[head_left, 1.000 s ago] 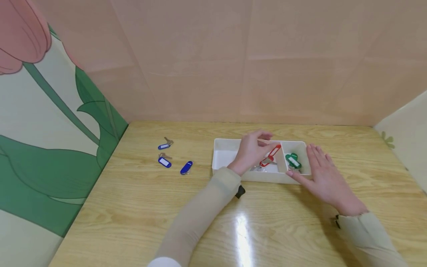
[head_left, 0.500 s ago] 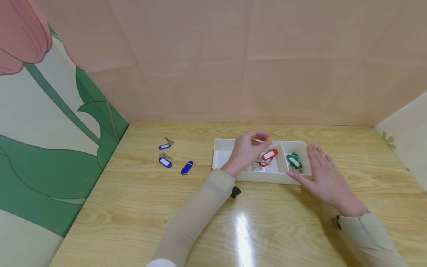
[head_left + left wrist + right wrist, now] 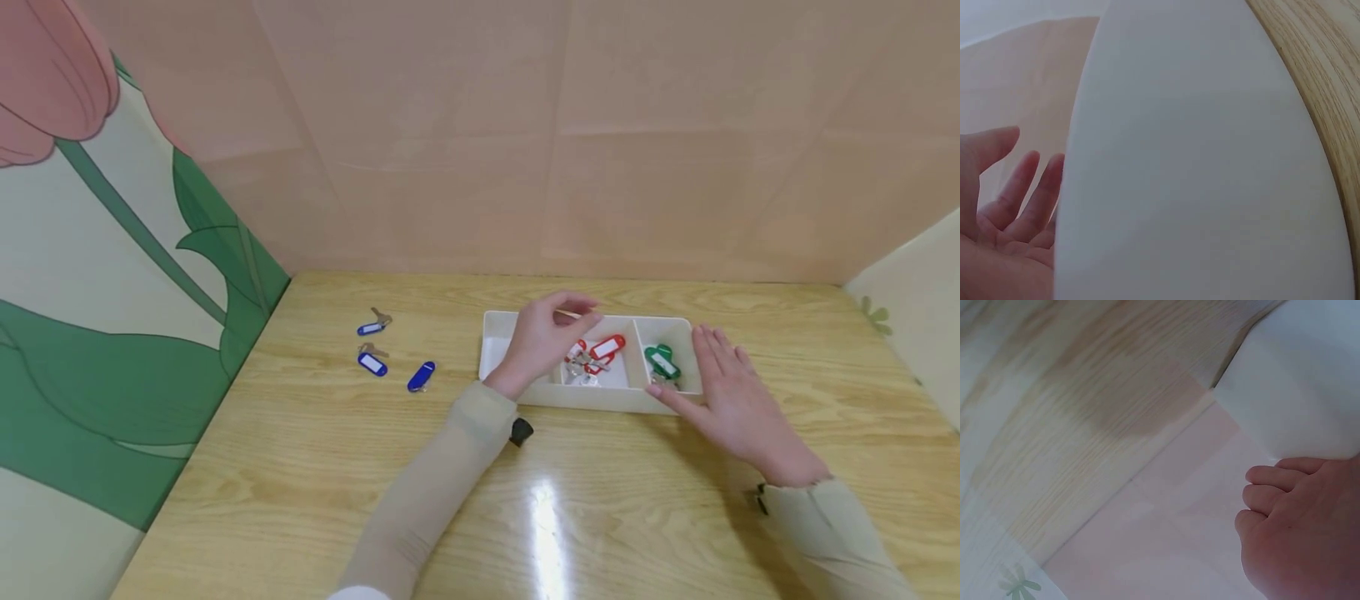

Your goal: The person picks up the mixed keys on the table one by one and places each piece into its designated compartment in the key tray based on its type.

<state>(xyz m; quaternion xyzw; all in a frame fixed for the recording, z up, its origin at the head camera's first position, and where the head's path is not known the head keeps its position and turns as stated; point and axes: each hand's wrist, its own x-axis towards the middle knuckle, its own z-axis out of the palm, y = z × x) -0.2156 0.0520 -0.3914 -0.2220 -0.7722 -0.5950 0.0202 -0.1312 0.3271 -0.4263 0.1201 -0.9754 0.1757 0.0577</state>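
A white divided box [image 3: 600,398] sits on the table. Red key tags [image 3: 607,347] with keys lie in its middle compartment, and green key tags [image 3: 663,363] in the right one. My left hand [image 3: 543,337] hovers over the box left of the red tags, fingers loosely bent, holding nothing; it hides part of the left compartment. Its thumb and fingers stand apart in the left wrist view, beside the box wall [image 3: 1197,156]. With fingers straight, my right hand [image 3: 738,412] rests against the box's right end, thumb at the front rim.
Three blue key tags lie on the table left of the box: a far one [image 3: 371,329], a middle one [image 3: 372,364] and a nearer one [image 3: 422,377]. A pinkish wall covering [image 3: 480,150] rises behind the table; a flower-patterned panel [image 3: 97,333] stands left.
My left hand has let go of a red key tag, which now lies with the others in the middle compartment, and has drawn back leftward. The right hand has stayed in place.
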